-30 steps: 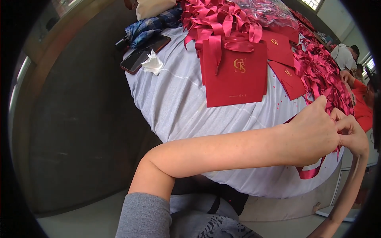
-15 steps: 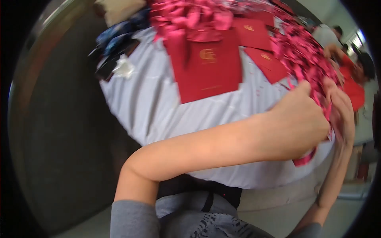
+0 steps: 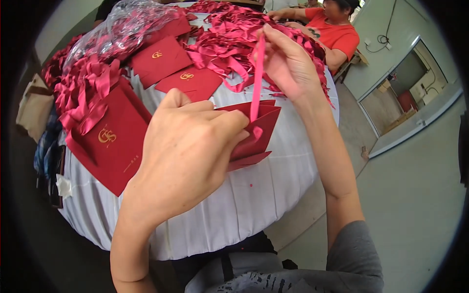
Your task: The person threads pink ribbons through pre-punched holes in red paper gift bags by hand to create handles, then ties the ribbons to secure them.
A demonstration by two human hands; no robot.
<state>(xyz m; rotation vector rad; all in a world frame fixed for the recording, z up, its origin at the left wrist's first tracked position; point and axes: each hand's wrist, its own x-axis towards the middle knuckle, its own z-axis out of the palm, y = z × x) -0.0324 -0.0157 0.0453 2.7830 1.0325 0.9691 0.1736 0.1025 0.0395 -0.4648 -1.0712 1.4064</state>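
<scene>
A red paper bag (image 3: 262, 139) is held over the front of the table, partly hidden behind my left hand (image 3: 188, 146). The fingers of that hand are curled closed at the bag's edge; their tips are mostly out of sight. From the bag a pink ribbon (image 3: 258, 78) runs upward, drawn taut. My right hand (image 3: 289, 66), raised above the bag, pinches the ribbon's upper end between thumb and fingers. A short curl of ribbon shows against the bag's side, just below the strand.
Red bags with ribbon handles (image 3: 110, 141) lie at the left, flat red bags (image 3: 161, 58) behind them. Pink ribbons (image 3: 220, 41) are heaped at the back, beside clear plastic wrap (image 3: 119, 31). Across the white-clothed table (image 3: 210, 215) sits a person in red (image 3: 332, 31).
The view has swung to the right. My hands, close together before, are now apart: the right has risen, stretching the ribbon up from the bag, while the left stays low at the bag.
</scene>
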